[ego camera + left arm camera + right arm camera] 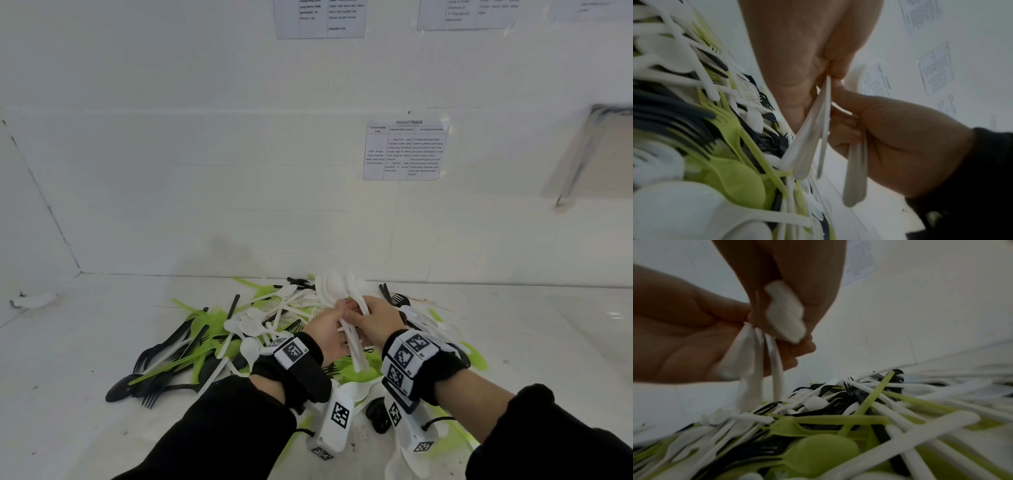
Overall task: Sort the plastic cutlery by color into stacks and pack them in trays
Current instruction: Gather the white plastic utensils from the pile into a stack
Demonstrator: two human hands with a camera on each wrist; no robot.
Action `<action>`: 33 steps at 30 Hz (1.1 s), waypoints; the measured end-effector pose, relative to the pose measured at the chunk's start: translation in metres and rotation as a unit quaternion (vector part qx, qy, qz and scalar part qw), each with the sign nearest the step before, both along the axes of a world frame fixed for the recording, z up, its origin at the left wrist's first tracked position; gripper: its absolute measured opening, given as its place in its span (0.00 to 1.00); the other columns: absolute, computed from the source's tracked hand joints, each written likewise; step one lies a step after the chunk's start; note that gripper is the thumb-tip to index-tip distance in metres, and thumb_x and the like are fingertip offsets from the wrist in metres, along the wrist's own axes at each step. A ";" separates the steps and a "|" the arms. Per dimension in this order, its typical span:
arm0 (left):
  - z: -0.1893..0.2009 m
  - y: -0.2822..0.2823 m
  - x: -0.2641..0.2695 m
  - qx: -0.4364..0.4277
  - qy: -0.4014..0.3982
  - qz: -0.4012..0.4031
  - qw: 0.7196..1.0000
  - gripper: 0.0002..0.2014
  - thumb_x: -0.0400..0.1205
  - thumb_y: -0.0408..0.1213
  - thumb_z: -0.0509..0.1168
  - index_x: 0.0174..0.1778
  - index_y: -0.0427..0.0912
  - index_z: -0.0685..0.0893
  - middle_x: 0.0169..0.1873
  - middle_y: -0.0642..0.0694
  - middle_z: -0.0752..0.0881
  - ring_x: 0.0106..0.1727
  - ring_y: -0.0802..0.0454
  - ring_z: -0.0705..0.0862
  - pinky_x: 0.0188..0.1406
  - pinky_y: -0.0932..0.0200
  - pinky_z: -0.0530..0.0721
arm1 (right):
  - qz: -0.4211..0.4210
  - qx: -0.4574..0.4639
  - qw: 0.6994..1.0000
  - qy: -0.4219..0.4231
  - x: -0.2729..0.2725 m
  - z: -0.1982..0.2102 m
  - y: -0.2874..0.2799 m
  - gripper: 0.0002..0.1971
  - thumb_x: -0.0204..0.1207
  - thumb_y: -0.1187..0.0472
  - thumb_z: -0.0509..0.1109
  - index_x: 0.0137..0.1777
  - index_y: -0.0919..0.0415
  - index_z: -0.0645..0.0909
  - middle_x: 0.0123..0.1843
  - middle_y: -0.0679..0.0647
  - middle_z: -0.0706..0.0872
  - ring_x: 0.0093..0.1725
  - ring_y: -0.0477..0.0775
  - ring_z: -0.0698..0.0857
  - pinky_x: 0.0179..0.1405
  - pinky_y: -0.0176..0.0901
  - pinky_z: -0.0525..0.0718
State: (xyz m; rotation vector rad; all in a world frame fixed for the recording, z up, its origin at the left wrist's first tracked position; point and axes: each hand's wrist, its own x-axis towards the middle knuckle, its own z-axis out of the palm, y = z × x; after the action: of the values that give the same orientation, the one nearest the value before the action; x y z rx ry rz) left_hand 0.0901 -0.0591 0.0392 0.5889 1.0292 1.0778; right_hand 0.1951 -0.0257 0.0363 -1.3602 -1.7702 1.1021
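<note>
While most of the mixed pile lies unsorted on the white table — green, black and white pieces crossed over one another — only a start made, by the look of it: one bundle of white spoons gathered, no finished stacks seen, no trays in view

Left of pile: black forks and spoons tangled with green pieces; all left to separate

Centre, above the pile: left hand palm turned inward, fingers curled round the white handles, thumb up against them; wrist view shows handles fanning down out of the fist

Right beside it, touching: right hand fingers bent, pinching the same bundle from the other side, bowls pointing up toward the wall; probably squaring the spoons into a stack

Further right: more white and green pieces partly hidden behind the wrist

Remaining, as judged: green and black sorting, rest of white, all packing
</note>
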 end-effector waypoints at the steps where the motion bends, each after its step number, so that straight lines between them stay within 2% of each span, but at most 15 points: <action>1: 0.001 -0.001 0.002 -0.002 -0.008 0.015 1.000 0.20 0.89 0.47 0.46 0.66 0.41 0.78 0.47 0.42 0.84 0.43 0.46 0.83 0.35 0.53 0.85 | -0.007 0.027 0.999 -0.033 -0.002 0.000 -0.002 0.12 0.76 0.52 0.70 0.47 0.62 0.83 0.43 0.57 0.87 0.42 0.56 0.85 0.45 0.51 0.85; 2: 0.003 -0.002 0.004 -0.008 -0.015 0.028 0.999 0.20 0.89 0.46 0.46 0.64 0.41 0.79 0.47 0.42 0.84 0.43 0.46 0.83 0.34 0.52 0.84 | -0.019 0.044 0.998 -0.050 -0.004 0.000 -0.004 0.15 0.77 0.51 0.67 0.50 0.64 0.82 0.45 0.57 0.86 0.46 0.57 0.84 0.50 0.51 0.83; 4: 0.005 -0.001 0.005 -0.019 -0.034 0.058 0.998 0.17 0.89 0.45 0.47 0.55 0.42 0.80 0.47 0.42 0.84 0.43 0.44 0.83 0.36 0.48 0.82 | -0.050 0.015 0.998 -0.035 -0.006 0.004 -0.007 0.14 0.79 0.53 0.63 0.52 0.64 0.78 0.45 0.56 0.82 0.48 0.57 0.82 0.49 0.49 0.81; 5: 0.006 0.000 0.004 -0.021 -0.047 0.073 0.996 0.17 0.89 0.44 0.47 0.52 0.42 0.80 0.47 0.43 0.83 0.43 0.43 0.82 0.38 0.47 0.82 | -0.057 -0.017 0.998 0.000 -0.006 0.006 -0.006 0.11 0.79 0.55 0.61 0.52 0.63 0.76 0.45 0.55 0.81 0.46 0.57 0.82 0.46 0.49 0.82; 7: 0.006 0.001 0.002 -0.023 -0.068 0.089 0.993 0.16 0.89 0.43 0.48 0.51 0.41 0.80 0.47 0.43 0.84 0.43 0.43 0.82 0.46 0.45 0.80 | -0.053 -0.054 0.997 0.035 -0.003 0.008 -0.004 0.07 0.81 0.57 0.59 0.48 0.59 0.74 0.41 0.55 0.81 0.39 0.55 0.82 0.31 0.45 0.79; 9: 0.005 0.000 0.002 -0.022 -0.066 0.082 0.994 0.17 0.89 0.43 0.49 0.50 0.40 0.81 0.45 0.41 0.84 0.44 0.43 0.82 0.48 0.43 0.81 | -0.023 -0.054 0.998 0.018 -0.001 0.005 0.002 0.08 0.79 0.56 0.62 0.47 0.59 0.78 0.44 0.59 0.85 0.42 0.58 0.86 0.26 0.41 0.78; 10: 0.006 -0.001 0.003 -0.020 -0.063 0.076 0.995 0.17 0.89 0.42 0.49 0.48 0.39 0.82 0.44 0.40 0.83 0.43 0.43 0.82 0.46 0.43 0.82 | -0.012 -0.042 0.999 0.005 0.000 0.004 0.003 0.09 0.77 0.55 0.64 0.48 0.60 0.80 0.47 0.60 0.87 0.46 0.60 0.88 0.30 0.45 0.83; 12: 0.008 -0.004 0.007 -0.018 -0.061 0.069 0.996 0.18 0.89 0.42 0.49 0.45 0.40 0.81 0.41 0.40 0.83 0.42 0.44 0.82 0.41 0.46 0.81 | -0.008 -0.004 1.000 -0.018 -0.001 0.000 0.003 0.08 0.74 0.54 0.67 0.44 0.58 0.81 0.46 0.60 0.89 0.48 0.61 0.88 0.47 0.57 0.87; 14: 0.009 -0.005 0.011 -0.019 -0.069 0.064 0.995 0.18 0.89 0.41 0.47 0.44 0.40 0.80 0.40 0.40 0.83 0.42 0.45 0.81 0.41 0.48 0.80 | -0.021 0.019 0.999 -0.018 0.000 -0.001 -0.001 0.09 0.74 0.55 0.67 0.40 0.61 0.80 0.44 0.62 0.88 0.47 0.62 0.87 0.51 0.59 0.86; 16: 0.008 -0.004 0.013 -0.018 -0.074 0.059 0.995 0.19 0.89 0.40 0.47 0.43 0.40 0.80 0.41 0.40 0.84 0.43 0.45 0.81 0.42 0.48 0.80 | -0.027 0.028 0.999 -0.020 0.001 0.000 -0.005 0.11 0.75 0.55 0.66 0.40 0.64 0.79 0.42 0.62 0.87 0.46 0.63 0.87 0.50 0.56 0.86; 20: 0.003 -0.002 0.015 -0.018 -0.082 0.043 0.995 0.21 0.88 0.38 0.44 0.45 0.37 0.82 0.40 0.39 0.85 0.43 0.45 0.82 0.41 0.50 0.79 | -0.009 0.003 1.000 0.000 0.002 0.000 -0.006 0.11 0.72 0.58 0.69 0.28 0.53 0.75 0.33 0.54 0.83 0.40 0.58 0.85 0.49 0.55 0.85; 22: 0.001 -0.002 0.016 -0.018 -0.085 0.046 0.995 0.19 0.87 0.38 0.44 0.45 0.37 0.80 0.41 0.39 0.84 0.43 0.46 0.81 0.42 0.52 0.79 | -0.006 0.003 1.000 -0.008 0.003 -0.001 -0.005 0.14 0.72 0.58 0.69 0.26 0.53 0.73 0.30 0.53 0.81 0.37 0.57 0.82 0.45 0.53 0.83; 27: -0.002 -0.003 0.020 -0.006 -0.062 0.046 0.997 0.18 0.84 0.33 0.45 0.40 0.36 0.79 0.36 0.39 0.83 0.40 0.45 0.79 0.42 0.51 0.75 | 0.003 -0.029 0.999 0.029 0.006 -0.007 -0.007 0.10 0.75 0.60 0.68 0.32 0.57 0.76 0.30 0.51 0.79 0.33 0.53 0.79 0.38 0.46 0.79; 30: -0.003 -0.004 0.018 -0.003 -0.067 0.040 0.997 0.16 0.82 0.33 0.44 0.44 0.36 0.78 0.39 0.39 0.82 0.39 0.44 0.78 0.43 0.50 0.75 | 0.009 -0.050 0.997 0.066 0.010 -0.007 -0.007 0.10 0.77 0.63 0.68 0.33 0.59 0.78 0.26 0.50 0.78 0.27 0.47 0.78 0.26 0.36 0.76; 33: -0.003 -0.008 0.019 0.004 -0.061 0.032 0.998 0.19 0.82 0.31 0.43 0.42 0.35 0.80 0.30 0.39 0.86 0.38 0.44 0.78 0.42 0.47 0.78 | 0.026 -0.049 0.997 0.054 0.015 -0.006 -0.005 0.12 0.76 0.65 0.66 0.31 0.58 0.78 0.27 0.51 0.80 0.27 0.48 0.79 0.27 0.37 0.76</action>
State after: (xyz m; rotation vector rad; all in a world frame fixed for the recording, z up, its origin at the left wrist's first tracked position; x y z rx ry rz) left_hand 0.1091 -0.0673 0.0359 0.4934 0.9436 1.1603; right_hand 0.2102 -0.0311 0.0302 -1.2923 -1.7009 1.2817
